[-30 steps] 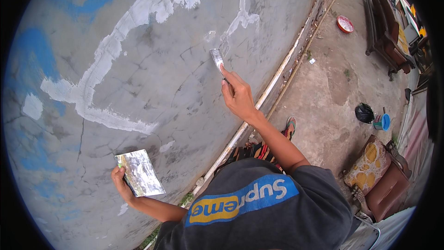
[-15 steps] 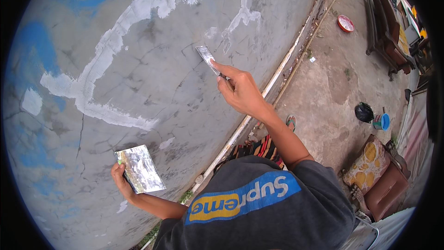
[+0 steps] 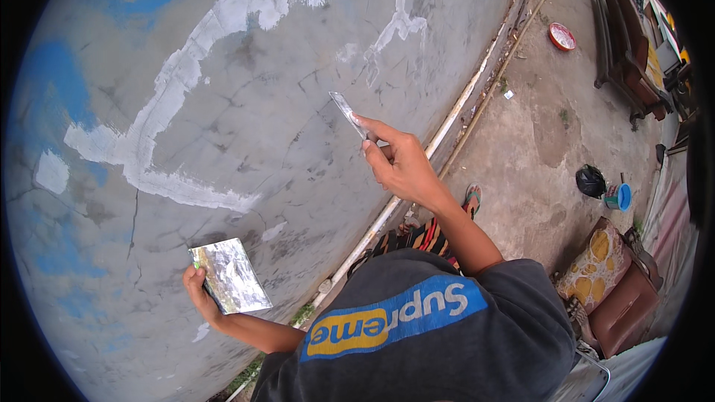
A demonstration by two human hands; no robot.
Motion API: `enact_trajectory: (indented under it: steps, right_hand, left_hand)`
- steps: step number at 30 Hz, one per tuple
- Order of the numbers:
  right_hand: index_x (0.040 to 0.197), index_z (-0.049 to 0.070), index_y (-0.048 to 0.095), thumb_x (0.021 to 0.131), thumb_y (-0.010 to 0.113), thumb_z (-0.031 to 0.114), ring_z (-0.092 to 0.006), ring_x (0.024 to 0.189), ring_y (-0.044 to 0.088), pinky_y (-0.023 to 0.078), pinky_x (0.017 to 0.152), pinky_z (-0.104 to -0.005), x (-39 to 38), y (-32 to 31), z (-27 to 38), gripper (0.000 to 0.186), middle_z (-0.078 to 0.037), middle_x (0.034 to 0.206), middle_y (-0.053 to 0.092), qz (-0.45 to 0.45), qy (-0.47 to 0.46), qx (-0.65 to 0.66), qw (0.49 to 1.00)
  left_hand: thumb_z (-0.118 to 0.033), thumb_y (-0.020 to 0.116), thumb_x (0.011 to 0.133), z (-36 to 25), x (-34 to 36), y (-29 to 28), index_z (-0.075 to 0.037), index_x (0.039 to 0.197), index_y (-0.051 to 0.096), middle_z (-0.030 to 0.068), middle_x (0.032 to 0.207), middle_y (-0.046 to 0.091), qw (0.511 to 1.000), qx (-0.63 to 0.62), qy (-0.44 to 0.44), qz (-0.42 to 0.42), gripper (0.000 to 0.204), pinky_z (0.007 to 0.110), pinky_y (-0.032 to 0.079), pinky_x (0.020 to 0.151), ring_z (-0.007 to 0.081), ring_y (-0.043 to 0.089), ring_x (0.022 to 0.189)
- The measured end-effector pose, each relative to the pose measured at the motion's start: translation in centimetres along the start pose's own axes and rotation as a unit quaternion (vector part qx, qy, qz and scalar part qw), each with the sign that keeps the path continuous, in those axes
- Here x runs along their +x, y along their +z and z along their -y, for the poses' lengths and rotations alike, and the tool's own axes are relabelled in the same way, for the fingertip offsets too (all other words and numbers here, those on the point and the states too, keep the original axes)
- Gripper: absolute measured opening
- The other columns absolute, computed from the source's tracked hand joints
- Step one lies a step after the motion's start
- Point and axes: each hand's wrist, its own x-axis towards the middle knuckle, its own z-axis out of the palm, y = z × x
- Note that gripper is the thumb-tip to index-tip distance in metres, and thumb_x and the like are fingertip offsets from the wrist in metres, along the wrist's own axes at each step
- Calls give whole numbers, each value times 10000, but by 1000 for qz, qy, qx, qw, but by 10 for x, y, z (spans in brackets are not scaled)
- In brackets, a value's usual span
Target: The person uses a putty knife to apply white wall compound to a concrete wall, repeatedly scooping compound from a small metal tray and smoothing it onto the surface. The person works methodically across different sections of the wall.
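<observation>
the right hand (image 3: pixel 404 169) now sits lower in view, its putty knife (image 3: pixel 347 114) turned from broadside to nearly edge-on.

A narrow silvery metal scraper (image 3: pixel 347 113) was held in the right hand (image 3: pixel 404 165), a rectangular silvery plate (image 3: pixel 234 277) in the left hand (image 3: pixel 199 296), beside a cracked grey wall (image 3: pixel 238 123).

A charcoal-grey T-shirt (image 3: pixel 491 339) fills the lower middle of the frame, its short sleeves (image 3: pixel 530 286) leaving the forearms, left hand (image 3: pixel 199 299) and right hand (image 3: pixel 406 167) bare. Across it runs a blue printed band (image 3: pixel 432 309) with pale lettering and a rounded yellow block. Below show black-orange-red striped legwear (image 3: pixel 434 241) and a greenish sandal (image 3: pixel 474 195).
</observation>
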Motion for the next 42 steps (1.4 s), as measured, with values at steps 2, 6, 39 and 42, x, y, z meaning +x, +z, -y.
enact_trajectory:
  steps: [2, 6, 39, 42]
  right_hand:
    - [1410, 14, 488, 1002, 492, 80, -70, 483, 487, 413, 434, -250, 0, -8, -23, 412, -35, 831, 548, -83, 25, 82, 993]
    - [1435, 40, 467, 1006, 505, 133, -85, 567, 570, 476, 499, -242, 7, -18, -56, 440, -50, 898, 600, -152, 29, 201, 967]
    - [1442, 99, 476, 844, 610, -106, -254, 767, 544, 490, 704, -358, 79, -21, -141, 646, -106, 889, 553, -188, -323, -188, 908]
    - [1440, 135, 486, 838, 620, -97, -260, 738, 543, 490, 666, -365, 83, -23, -143, 659, -99, 891, 552, -190, -326, -202, 904]
  left_hand:
    - [-197, 639, 830, 1, 3, -4, 4, 864, 600, 39, 801, 593, 999, 8, 3, 38, 207, 258, 403, 700, 106, 516, 737]
    - [-189, 636, 833, -2, 9, -14, -2, 832, 592, 38, 775, 585, 990, 21, -25, 134, 192, 255, 396, 688, 98, 506, 717]
    - [-168, 627, 850, -8, 0, -17, 3, 981, 598, 65, 888, 624, 998, 54, 20, 40, 217, 290, 474, 743, 140, 580, 807]
    - [-160, 618, 848, -13, 0, -18, 8, 930, 603, 64, 872, 622, 993, 67, 4, 95, 187, 286, 473, 725, 134, 578, 797]
